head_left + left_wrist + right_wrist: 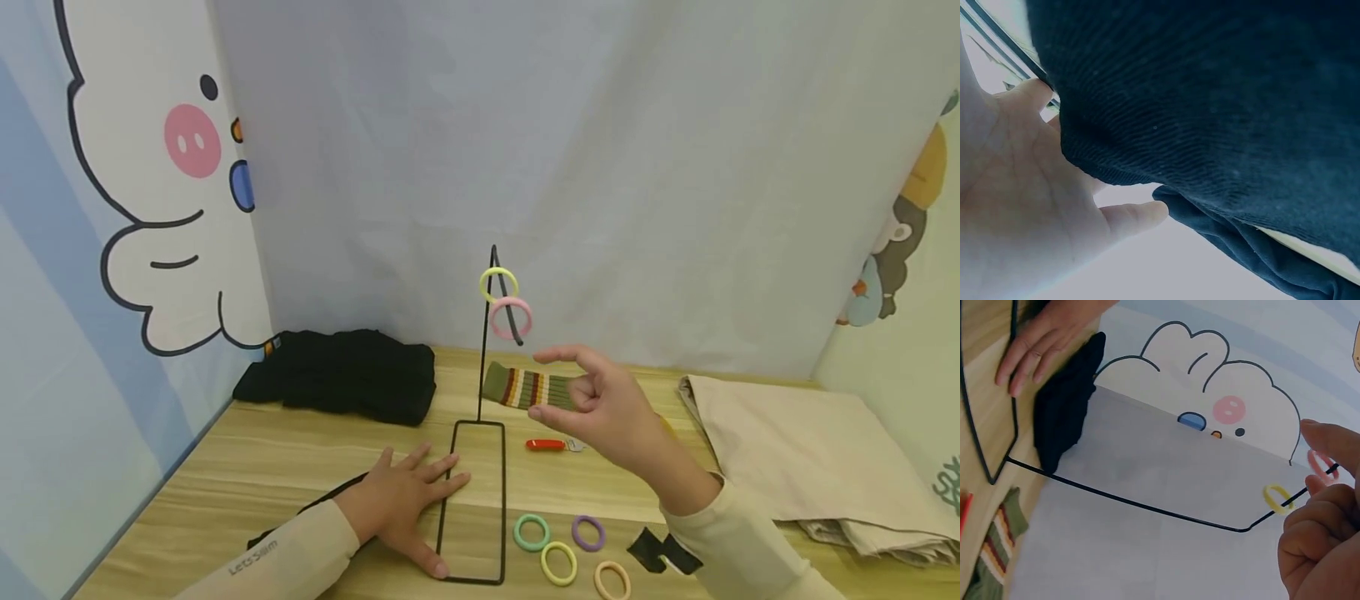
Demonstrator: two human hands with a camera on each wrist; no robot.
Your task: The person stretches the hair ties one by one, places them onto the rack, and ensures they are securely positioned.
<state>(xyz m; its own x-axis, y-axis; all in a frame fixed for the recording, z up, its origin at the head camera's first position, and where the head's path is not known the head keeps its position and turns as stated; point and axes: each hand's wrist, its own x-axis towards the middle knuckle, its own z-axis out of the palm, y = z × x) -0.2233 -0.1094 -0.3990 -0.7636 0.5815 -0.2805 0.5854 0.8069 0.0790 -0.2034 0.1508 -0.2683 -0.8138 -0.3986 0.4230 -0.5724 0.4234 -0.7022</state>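
A black wire stand (483,350) stands on the table, with a slanting arm at its top. A yellow ring (498,272) and a pink ring (512,302) hang on that arm, the pink one nearer its tip. My left hand (405,504) rests with spread fingers across the left side of the rectangular wire base (504,500). In the left wrist view, dark cloth (1197,94) hides much of that hand. My right hand (611,408) is raised just right of the pink ring, thumb and index finger apart with nothing between them, the other fingers curled.
Green (517,533), purple (602,533), yellow (545,564) and peach (612,566) rings lie right of the base. Behind them are a red-handled tool (546,445) and a striped knitted piece (517,387). Folded black cloth (352,375) lies back left, beige cloth (795,450) at right.
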